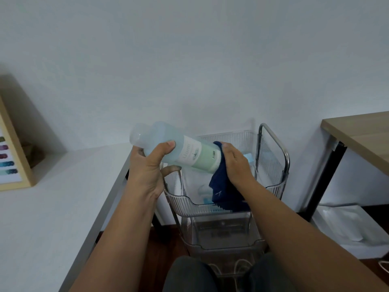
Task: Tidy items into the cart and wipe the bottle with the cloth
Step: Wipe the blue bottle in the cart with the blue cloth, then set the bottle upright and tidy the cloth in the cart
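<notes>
A person seated before a clear plastic cart (221,205) is holding a pale blue bottle (174,148) nearly on its side above the cart's top tier, cap end pointing left and slightly up. The left hand (147,165) is wrapping its grip around the bottle's upper body, thumb pressing on top just beside the label. The right hand (235,163) is closing its grip on a dark blue cloth (223,186), pressing it against the bottle's base while the rest of the cloth is hanging down into the top tier. Light blue and white items are lying in that tier, too blurred to name. A white bench (52,197) is standing to the left with a wooden frame (12,144) leaning on the wall, and a wood-topped bench (362,135) is showing at right.
</notes>
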`<state>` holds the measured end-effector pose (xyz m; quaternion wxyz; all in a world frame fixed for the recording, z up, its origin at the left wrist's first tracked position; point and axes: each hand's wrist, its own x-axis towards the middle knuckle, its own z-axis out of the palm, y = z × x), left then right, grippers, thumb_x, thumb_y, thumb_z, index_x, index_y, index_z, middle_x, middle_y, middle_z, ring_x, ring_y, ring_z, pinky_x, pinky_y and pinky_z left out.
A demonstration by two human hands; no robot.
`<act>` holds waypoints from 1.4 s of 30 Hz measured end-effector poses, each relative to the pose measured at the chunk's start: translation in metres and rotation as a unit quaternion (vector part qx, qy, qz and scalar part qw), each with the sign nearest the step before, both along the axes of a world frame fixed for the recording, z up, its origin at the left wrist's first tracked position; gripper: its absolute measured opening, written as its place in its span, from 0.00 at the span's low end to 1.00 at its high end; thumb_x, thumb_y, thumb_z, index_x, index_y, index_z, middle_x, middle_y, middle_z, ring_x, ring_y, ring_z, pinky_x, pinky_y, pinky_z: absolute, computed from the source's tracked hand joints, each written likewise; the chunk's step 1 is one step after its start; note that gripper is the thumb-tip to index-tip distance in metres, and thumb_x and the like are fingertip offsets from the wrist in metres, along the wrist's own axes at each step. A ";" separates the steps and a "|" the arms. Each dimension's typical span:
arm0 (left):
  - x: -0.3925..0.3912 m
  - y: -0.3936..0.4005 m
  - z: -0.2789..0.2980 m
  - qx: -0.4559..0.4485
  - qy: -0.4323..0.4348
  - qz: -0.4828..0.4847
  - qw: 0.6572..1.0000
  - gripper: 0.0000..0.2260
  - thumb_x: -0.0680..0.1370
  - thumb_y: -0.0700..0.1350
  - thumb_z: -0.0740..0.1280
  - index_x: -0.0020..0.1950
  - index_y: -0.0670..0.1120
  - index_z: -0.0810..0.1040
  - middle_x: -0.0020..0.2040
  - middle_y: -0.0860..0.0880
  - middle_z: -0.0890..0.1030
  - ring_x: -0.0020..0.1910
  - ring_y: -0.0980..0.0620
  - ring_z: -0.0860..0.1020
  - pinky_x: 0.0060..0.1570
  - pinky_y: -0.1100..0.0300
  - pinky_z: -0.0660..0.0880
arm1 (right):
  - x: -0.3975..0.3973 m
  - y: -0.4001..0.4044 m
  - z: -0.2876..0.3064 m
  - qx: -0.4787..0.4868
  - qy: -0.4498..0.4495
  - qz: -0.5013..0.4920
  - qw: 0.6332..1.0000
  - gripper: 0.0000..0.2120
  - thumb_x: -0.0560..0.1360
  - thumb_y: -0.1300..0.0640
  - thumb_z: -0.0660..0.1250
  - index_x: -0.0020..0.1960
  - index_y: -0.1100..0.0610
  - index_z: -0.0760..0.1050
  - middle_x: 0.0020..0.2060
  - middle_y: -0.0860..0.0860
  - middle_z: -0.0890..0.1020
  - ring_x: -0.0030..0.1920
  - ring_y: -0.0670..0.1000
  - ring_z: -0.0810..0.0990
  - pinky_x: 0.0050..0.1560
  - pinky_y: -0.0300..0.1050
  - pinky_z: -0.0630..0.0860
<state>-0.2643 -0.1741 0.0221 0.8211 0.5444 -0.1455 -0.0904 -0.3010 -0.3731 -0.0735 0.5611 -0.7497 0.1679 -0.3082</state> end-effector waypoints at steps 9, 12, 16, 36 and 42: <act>0.025 -0.004 0.010 0.084 -0.050 0.020 0.995 0.35 0.57 0.48 0.78 0.63 0.44 0.75 0.54 0.47 0.82 0.50 0.46 0.83 0.29 0.52 0.80 | -0.009 -0.035 0.001 -0.170 0.132 -0.064 0.975 0.17 0.82 0.50 0.55 0.44 0.60 0.75 0.35 0.51 0.77 0.33 0.47 0.71 0.31 0.37 0.65; 0.042 -0.015 0.006 0.150 -0.053 0.043 0.986 0.28 0.58 0.45 0.79 0.56 0.47 0.77 0.48 0.51 0.82 0.43 0.51 0.84 0.32 0.45 0.81 | -0.015 -0.041 0.002 -0.159 0.119 -0.075 0.977 0.18 0.81 0.49 0.55 0.38 0.56 0.71 0.32 0.50 0.75 0.32 0.47 0.71 0.31 0.41 0.65; 0.062 -0.034 -0.006 0.242 -0.068 0.063 0.966 0.24 0.57 0.47 0.79 0.48 0.51 0.74 0.46 0.51 0.80 0.44 0.46 0.81 0.30 0.45 0.79 | -0.020 -0.042 0.006 -0.176 0.127 -0.049 0.975 0.18 0.81 0.48 0.55 0.36 0.53 0.70 0.31 0.48 0.75 0.32 0.46 0.71 0.31 0.42 0.65; 0.088 -0.059 -0.021 0.573 -0.245 0.172 0.763 0.52 0.62 0.68 0.75 0.77 0.50 0.53 0.73 0.44 0.64 0.71 0.40 0.62 0.65 0.46 0.64 | -0.029 -0.050 0.027 -0.085 0.060 0.038 0.994 0.02 0.73 0.52 0.69 0.42 0.46 0.76 0.38 0.46 0.81 0.42 0.51 0.80 0.40 0.48 0.78; 0.018 -0.074 -0.016 0.465 -0.440 -0.001 0.769 0.26 0.68 0.54 0.67 0.67 0.57 0.71 0.65 0.54 0.72 0.64 0.49 0.69 0.61 0.49 0.68 | -0.034 -0.045 0.079 -0.162 -0.012 0.120 0.979 0.12 0.78 0.56 0.65 0.51 0.38 0.79 0.50 0.43 0.76 0.52 0.37 0.75 0.54 0.29 0.71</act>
